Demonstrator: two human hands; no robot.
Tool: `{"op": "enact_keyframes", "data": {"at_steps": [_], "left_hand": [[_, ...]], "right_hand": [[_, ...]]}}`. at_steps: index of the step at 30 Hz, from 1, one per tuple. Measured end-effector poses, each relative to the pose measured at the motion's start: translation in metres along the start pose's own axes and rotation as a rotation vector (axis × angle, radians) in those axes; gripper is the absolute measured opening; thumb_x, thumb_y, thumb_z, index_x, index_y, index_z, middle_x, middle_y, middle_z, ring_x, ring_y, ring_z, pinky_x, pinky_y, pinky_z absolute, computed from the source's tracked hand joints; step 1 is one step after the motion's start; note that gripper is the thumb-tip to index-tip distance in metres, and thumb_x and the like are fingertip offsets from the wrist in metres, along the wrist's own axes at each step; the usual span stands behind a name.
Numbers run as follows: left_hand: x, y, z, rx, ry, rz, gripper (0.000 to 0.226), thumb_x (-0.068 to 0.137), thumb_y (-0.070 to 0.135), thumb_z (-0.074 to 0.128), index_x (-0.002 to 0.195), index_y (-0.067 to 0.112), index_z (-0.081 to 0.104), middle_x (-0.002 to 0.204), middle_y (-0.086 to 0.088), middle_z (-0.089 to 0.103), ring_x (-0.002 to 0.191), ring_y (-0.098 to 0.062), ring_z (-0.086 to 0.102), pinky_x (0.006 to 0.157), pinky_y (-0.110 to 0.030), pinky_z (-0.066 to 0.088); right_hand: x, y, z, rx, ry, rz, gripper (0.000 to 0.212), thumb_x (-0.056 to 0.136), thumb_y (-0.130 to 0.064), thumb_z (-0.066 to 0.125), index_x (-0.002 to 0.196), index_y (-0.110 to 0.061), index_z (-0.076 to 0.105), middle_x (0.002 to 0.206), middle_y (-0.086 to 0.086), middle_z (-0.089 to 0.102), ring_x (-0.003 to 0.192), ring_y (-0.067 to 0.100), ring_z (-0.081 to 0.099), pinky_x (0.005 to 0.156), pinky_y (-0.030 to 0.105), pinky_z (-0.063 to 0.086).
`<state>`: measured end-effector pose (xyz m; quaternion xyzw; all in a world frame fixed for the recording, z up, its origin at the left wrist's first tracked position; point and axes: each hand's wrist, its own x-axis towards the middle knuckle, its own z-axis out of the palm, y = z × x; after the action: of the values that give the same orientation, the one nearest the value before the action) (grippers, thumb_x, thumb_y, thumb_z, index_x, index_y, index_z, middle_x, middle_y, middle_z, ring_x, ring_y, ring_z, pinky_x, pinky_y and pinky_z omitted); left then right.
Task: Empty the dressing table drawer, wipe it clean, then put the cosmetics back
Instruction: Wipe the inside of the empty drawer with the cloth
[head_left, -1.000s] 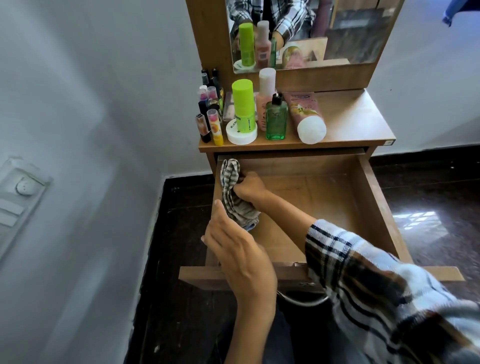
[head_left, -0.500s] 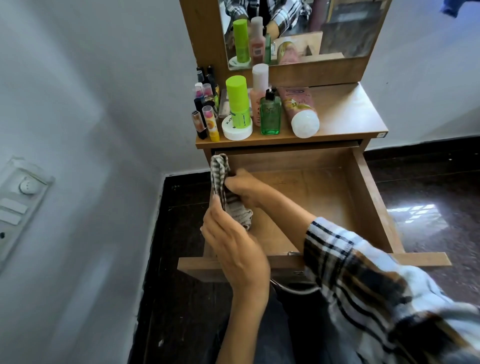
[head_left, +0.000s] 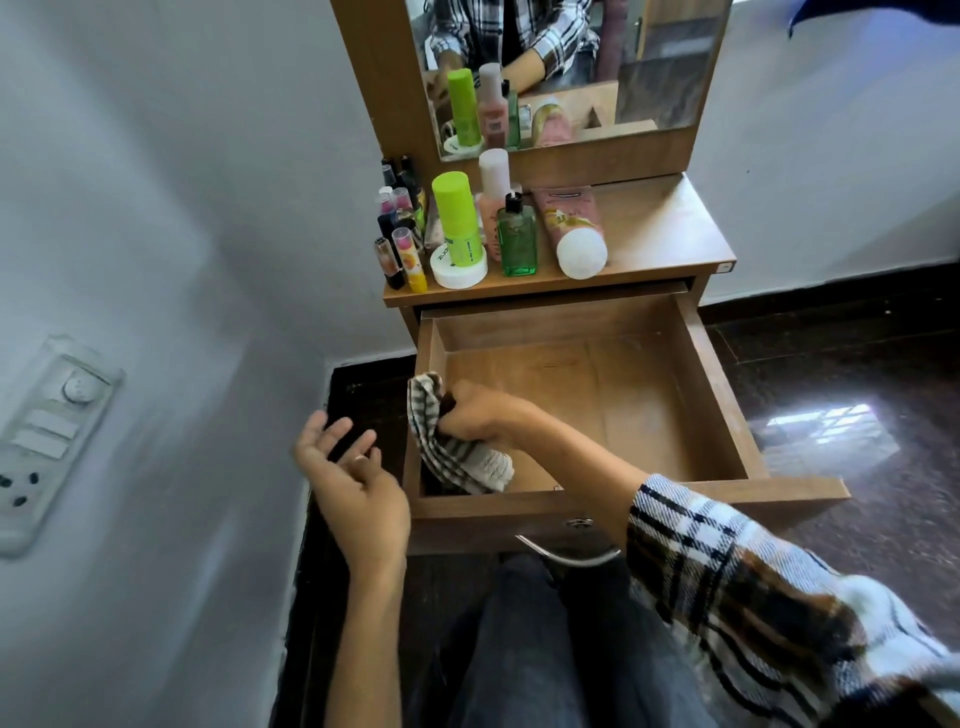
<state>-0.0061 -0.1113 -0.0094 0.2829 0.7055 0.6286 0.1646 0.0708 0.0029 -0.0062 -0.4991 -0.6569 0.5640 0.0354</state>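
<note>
Down at the drawer's (head_left: 717, 395) nine o'clock wall, right hand (head_left: 480, 415) clutches the checked cloth (head_left: 457, 460); bare floor stretches toward three o'clock. Left hand (head_left: 358, 493) hovers outside, fingers spread, empty.

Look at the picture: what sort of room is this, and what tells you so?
Probably a bedroom corner at home: a wooden dressing table with a mirror, cosmetics on top, and a wall switchboard.

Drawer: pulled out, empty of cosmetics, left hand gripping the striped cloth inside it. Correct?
Wrong hand. The head view shows the right hand gripping the cloth in the drawer; the left hand is open beside it, holding nothing. The rest is right.
</note>
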Motion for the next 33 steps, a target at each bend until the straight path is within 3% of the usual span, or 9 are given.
{"op": "enact_keyframes", "data": {"at_steps": [4, 8, 10, 12, 14, 18, 24, 30, 33], "left_hand": [[-0.001, 0.001, 0.001, 0.115, -0.042, 0.026, 0.055, 0.09, -0.013, 0.03, 0.133, 0.022, 0.034, 0.121, 0.007, 0.046, 0.099, 0.002, 0.056, 0.082, -0.018, 0.044], [-0.002, 0.0, -0.003, 0.065, -0.019, -0.01, 0.05, 0.093, -0.01, 0.03, 0.13, 0.023, 0.036, 0.122, 0.007, 0.049, 0.098, 0.006, 0.057, 0.076, -0.012, 0.044], [-0.003, -0.002, -0.004, 0.032, -0.019, -0.009, 0.047, 0.094, -0.008, 0.031, 0.13, 0.022, 0.036, 0.123, 0.005, 0.049, 0.099, 0.004, 0.058, 0.075, -0.012, 0.045], [-0.003, -0.003, -0.004, 0.011, -0.015, -0.003, 0.046, 0.093, -0.008, 0.031, 0.131, 0.019, 0.037, 0.123, 0.003, 0.05, 0.101, -0.001, 0.058, 0.074, -0.01, 0.047], [-0.003, -0.004, -0.004, -0.003, -0.005, 0.007, 0.047, 0.092, -0.009, 0.03, 0.131, 0.016, 0.038, 0.122, 0.002, 0.05, 0.101, -0.002, 0.056, 0.072, -0.003, 0.045], [-0.004, -0.004, -0.003, 0.027, 0.005, 0.042, 0.046, 0.092, -0.01, 0.032, 0.132, 0.012, 0.038, 0.124, -0.003, 0.051, 0.106, -0.006, 0.05, 0.071, 0.003, 0.04], [-0.009, 0.001, 0.001, 0.19, -0.053, 0.153, 0.035, 0.094, -0.005, 0.037, 0.126, 0.006, 0.045, 0.128, -0.012, 0.048, 0.106, -0.008, 0.048, 0.076, -0.002, 0.04], [-0.012, 0.01, 0.01, 0.413, -0.299, 0.181, 0.024, 0.093, 0.006, 0.049, 0.115, 0.015, 0.054, 0.125, -0.004, 0.051, 0.11, -0.017, 0.052, 0.092, -0.035, 0.043], [-0.015, 0.027, 0.037, 0.337, -0.497, 0.221, 0.025, 0.093, 0.018, 0.055, 0.117, 0.016, 0.057, 0.116, 0.006, 0.056, 0.104, -0.007, 0.051, 0.084, -0.018, 0.041]], "right_hand": [[0.001, -0.001, -0.003, 0.131, 0.146, -0.082, 0.026, 0.089, -0.015, 0.056, 0.113, -0.004, 0.055, 0.112, 0.014, 0.065, 0.083, 0.015, 0.061, 0.065, 0.019, 0.05], [-0.007, 0.004, 0.006, -0.016, 0.058, -0.093, 0.042, 0.096, -0.023, 0.046, 0.132, -0.001, 0.043, 0.13, 0.017, 0.054, 0.121, 0.03, 0.051, 0.097, 0.03, 0.042], [-0.015, 0.003, 0.005, -0.212, -0.09, -0.108, 0.043, 0.097, -0.021, 0.045, 0.134, 0.0, 0.043, 0.131, 0.017, 0.054, 0.121, 0.03, 0.051, 0.102, 0.033, 0.041], [-0.025, -0.003, 0.007, -0.39, -0.181, -0.173, 0.038, 0.095, -0.021, 0.05, 0.129, -0.003, 0.047, 0.121, 0.01, 0.058, 0.112, 0.023, 0.055, 0.096, 0.028, 0.043], [-0.031, -0.007, 0.015, -0.496, -0.098, -0.236, 0.035, 0.092, -0.023, 0.055, 0.122, -0.004, 0.052, 0.113, 0.009, 0.061, 0.104, 0.022, 0.058, 0.084, 0.028, 0.045], [-0.035, -0.006, 0.032, -0.486, 0.166, -0.283, 0.041, 0.089, -0.026, 0.061, 0.122, -0.004, 0.051, 0.115, 0.014, 0.062, 0.105, 0.029, 0.06, 0.084, 0.035, 0.049], [-0.03, 0.011, 0.028, -0.267, 0.399, -0.163, 0.031, 0.097, -0.022, 0.043, 0.121, -0.003, 0.048, 0.113, 0.017, 0.063, 0.103, 0.033, 0.062, 0.087, 0.043, 0.052], [-0.051, 0.034, -0.032, 0.567, 0.399, -0.048, 0.032, 0.099, -0.022, 0.042, 0.122, -0.003, 0.053, 0.121, 0.017, 0.062, 0.108, 0.03, 0.06, 0.097, 0.04, 0.048], [-0.078, 0.041, -0.051, 0.836, 0.332, -0.108, 0.032, 0.099, -0.022, 0.044, 0.123, -0.002, 0.054, 0.118, 0.018, 0.064, 0.103, 0.029, 0.064, 0.093, 0.041, 0.051]]}}
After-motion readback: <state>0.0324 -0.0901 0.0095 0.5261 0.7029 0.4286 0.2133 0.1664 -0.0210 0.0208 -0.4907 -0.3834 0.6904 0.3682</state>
